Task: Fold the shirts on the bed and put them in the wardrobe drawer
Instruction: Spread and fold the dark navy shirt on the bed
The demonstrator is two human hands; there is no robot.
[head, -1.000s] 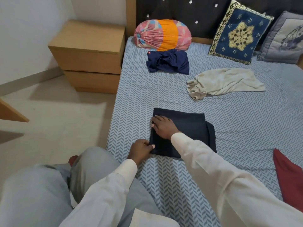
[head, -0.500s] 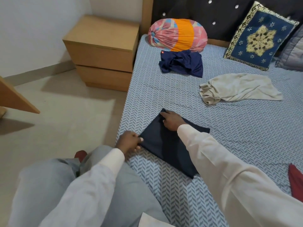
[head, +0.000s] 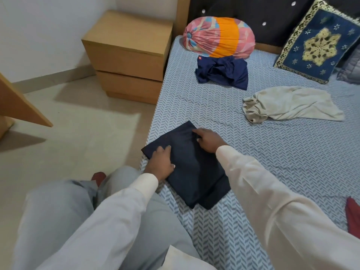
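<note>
Blue chevron sheets cover the bed (head: 263,172), where a folded navy shirt (head: 192,172) lies near its left edge. The left hand (head: 160,162) presses flat on it with fingers spread, while the right hand (head: 209,139) pinches its far fold. Crumpled navy (head: 222,73) and cream (head: 290,103) shirts lie farther up.

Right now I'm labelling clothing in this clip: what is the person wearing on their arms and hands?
Both arms are in long, loose sleeves of plain cream-white cloth. The left sleeve ends in a buttoned-style cuff at the wrist; the right sleeve reaches the wrist too. The left hand and right hand are bare: no gloves, rings or watch visible.
</note>
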